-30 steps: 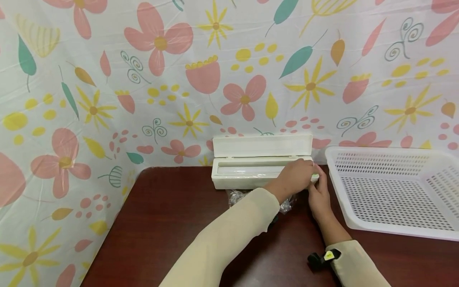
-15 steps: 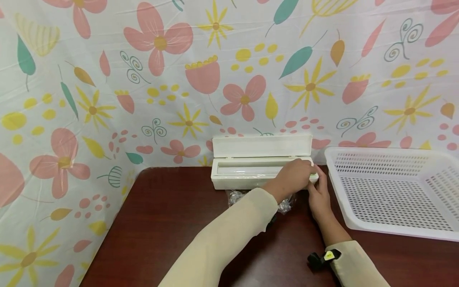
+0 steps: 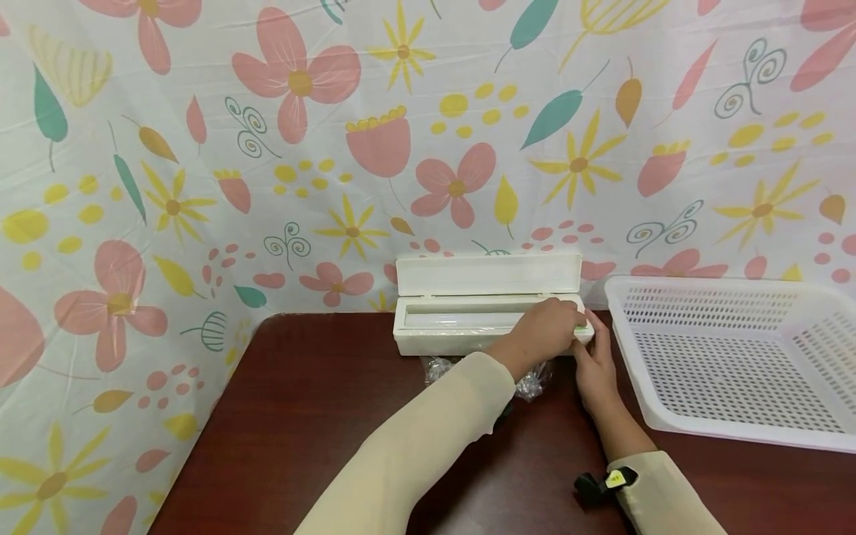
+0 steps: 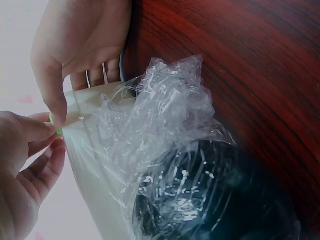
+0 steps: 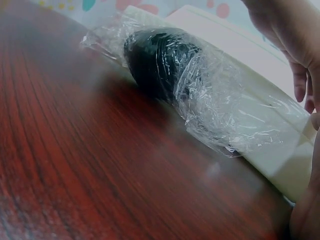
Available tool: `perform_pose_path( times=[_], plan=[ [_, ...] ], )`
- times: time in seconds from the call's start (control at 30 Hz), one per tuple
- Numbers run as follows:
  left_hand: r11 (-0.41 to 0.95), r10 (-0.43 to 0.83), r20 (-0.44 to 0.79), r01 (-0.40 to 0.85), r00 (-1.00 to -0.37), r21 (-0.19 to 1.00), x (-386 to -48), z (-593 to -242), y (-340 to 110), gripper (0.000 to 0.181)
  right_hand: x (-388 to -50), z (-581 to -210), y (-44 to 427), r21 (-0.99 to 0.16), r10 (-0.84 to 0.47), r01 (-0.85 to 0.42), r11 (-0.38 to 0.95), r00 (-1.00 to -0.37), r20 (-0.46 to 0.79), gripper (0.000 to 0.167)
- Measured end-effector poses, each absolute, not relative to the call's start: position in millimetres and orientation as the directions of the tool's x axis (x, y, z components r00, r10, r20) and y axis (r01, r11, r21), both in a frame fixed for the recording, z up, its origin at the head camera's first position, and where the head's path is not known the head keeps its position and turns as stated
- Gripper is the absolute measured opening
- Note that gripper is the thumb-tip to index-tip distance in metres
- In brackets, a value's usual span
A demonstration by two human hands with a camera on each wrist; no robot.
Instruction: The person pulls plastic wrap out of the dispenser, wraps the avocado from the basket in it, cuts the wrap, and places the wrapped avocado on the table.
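Observation:
A long white cling film dispenser (image 3: 435, 343) stands at the table's back edge, lid (image 3: 488, 275) raised, with a roll visible inside. My left hand (image 3: 545, 331) reaches across to its right end. There the left fingers pinch a small green slide cutter (image 4: 56, 125). My right hand (image 3: 595, 371) grips the same end; in the left wrist view its thumb lies by the cutter and its other fingers go behind the box. Clear cling film (image 4: 165, 100) runs from the dispenser's front to a dark, rounded object (image 5: 155, 57) wrapped in it. The object's kind cannot be told.
A white perforated plastic basket (image 3: 658, 409) stands to the right on the dark red-brown table (image 3: 301, 416). Behind the table hangs a flower-patterned sheet (image 3: 428, 200). A black strap device (image 3: 595, 487) sits on the right wrist.
Both hands stay at the dispenser's right end. The left fingers and green cutter shift very slightly left; the dispenser and basket keep their places.

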State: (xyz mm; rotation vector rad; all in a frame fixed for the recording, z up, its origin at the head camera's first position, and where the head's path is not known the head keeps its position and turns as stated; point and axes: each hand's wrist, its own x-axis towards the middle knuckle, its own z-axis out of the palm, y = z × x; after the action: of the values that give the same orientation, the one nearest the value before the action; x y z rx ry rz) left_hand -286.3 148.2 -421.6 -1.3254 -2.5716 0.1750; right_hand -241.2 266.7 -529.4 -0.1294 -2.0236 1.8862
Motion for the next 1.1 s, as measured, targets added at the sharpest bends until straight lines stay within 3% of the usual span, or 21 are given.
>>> perform_pose_path(
  times=[0.23, 0.43, 0.8, 1.1],
  plan=[
    [0.572, 0.82, 0.176, 0.794, -0.545, -0.205, -285.9, -420.3, 145.7, 0.028, -241.3, -528.9, 267.3, -0.979, 0.32, -0.177, 0.099, -0.926, 0.2, 0.061],
    [0.59, 0.807, 0.15, 0.79, -0.571, -0.166, -286.2, -419.9, 144.6, 0.025, -239.3, -525.9, 267.1, -0.982, 0.317, -0.159, 0.106, -0.93, 0.185, 0.061],
    [0.582, 0.812, 0.15, 0.801, -0.564, -0.139, -286.8, -416.5, 138.8, 0.024, -221.8, -492.7, 256.0, -0.986, 0.339, -0.111, 0.128, -0.929, 0.148, 0.063],
    [0.595, 0.803, 0.158, 0.79, -0.575, -0.149, -285.7, -419.9, 137.2, 0.023, -239.1, -521.9, 264.4, -0.985, 0.343, -0.159, 0.064, -0.924, 0.171, 0.063]
  ],
)
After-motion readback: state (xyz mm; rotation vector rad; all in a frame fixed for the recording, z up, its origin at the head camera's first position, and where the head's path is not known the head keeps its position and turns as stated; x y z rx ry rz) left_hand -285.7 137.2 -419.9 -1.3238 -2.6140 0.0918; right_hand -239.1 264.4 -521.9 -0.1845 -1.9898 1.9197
